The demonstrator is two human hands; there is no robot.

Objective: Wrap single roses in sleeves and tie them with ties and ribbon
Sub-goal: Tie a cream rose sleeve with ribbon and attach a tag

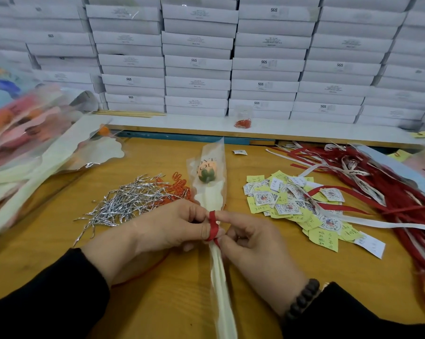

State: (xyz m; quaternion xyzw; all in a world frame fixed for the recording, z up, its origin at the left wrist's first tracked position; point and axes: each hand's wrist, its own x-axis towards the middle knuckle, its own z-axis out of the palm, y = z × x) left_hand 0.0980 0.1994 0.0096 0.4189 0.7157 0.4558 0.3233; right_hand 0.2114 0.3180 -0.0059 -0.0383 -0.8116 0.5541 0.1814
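A single orange rose [206,170] lies in a cream and clear sleeve [212,192] on the wooden table, bud pointing away from me. A red ribbon [213,227] loops around the sleeve's narrow neck. My left hand [172,226] grips the neck and pinches the ribbon from the left. My right hand [253,238] pinches the ribbon's lower end from the right, its forefinger passing through the loop. The sleeve's long tail [221,289] runs down toward me between my wrists.
Silver twist ties [125,201] and orange clips [179,185] lie at left. Yellow and white tags [294,204] are piled at right, beside red and white ribbons [377,182]. Wrapped roses and sleeves [35,143] are stacked far left. White boxes [196,62] line the back.
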